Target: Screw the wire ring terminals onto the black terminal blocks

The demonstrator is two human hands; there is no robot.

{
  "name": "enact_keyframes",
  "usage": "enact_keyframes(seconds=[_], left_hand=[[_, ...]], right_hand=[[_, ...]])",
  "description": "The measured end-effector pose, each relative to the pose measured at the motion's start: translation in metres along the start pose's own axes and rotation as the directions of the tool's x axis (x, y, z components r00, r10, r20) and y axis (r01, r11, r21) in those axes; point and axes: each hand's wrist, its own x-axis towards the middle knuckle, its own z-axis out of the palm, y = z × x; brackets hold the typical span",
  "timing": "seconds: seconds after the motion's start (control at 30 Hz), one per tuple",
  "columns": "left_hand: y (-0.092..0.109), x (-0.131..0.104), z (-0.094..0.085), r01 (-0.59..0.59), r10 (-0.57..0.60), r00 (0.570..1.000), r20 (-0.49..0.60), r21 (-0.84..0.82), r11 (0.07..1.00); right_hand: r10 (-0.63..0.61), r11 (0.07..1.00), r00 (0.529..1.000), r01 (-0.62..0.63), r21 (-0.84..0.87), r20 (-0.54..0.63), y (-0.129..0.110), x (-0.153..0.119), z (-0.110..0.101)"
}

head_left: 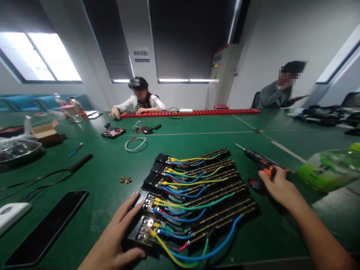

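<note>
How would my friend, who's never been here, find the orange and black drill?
On the big green table, find the row of black plastic blocks with yellow and blue wires. Right of it, in the person's right hand, is the orange and black drill. Unlike the green plastic container beside it, it has a thin metal bit poking out.
</note>
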Motion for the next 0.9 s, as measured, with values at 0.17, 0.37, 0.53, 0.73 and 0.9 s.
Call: enact_keyframes(seconds=[0.17,0.37,0.53,0.73,0.9], left_hand=[[-0.001,-0.004,0.0,0.017,-0.017,1.0,0.007,-0.006,1.0],[0.002,-0.004,-0.003,0.024,-0.024,1.0,0.013,-0.024,0.999],[0.004,-0.002,-0.004,0.03,-0.03,1.0,0.008,0.001,1.0],[0.007,-0.002,-0.008,0.043,-0.043,0.999,-0.002,0.024,0.999],[0.007,-0.004,-0.008,0.041,-0.041,0.999,0.003,0.017,0.999]], right_hand=[[0.03,0.995,0.995,-0.021,-0.1,0.091,-0.019,0.026,-0.002],[0.007,0.993,0.986,0.013,-0.118,0.167,-0.023,0.041,-0.002],[0.068,0.998,0.991,-0.066,-0.018,0.113,-0.02,0.036,0.002],[0.15,0.985,0.986,-0.155,0.069,0.07,-0.018,0.033,0.005],[0.155,0.98,0.985,-0.163,0.111,0.081,-0.017,0.032,0.006]])
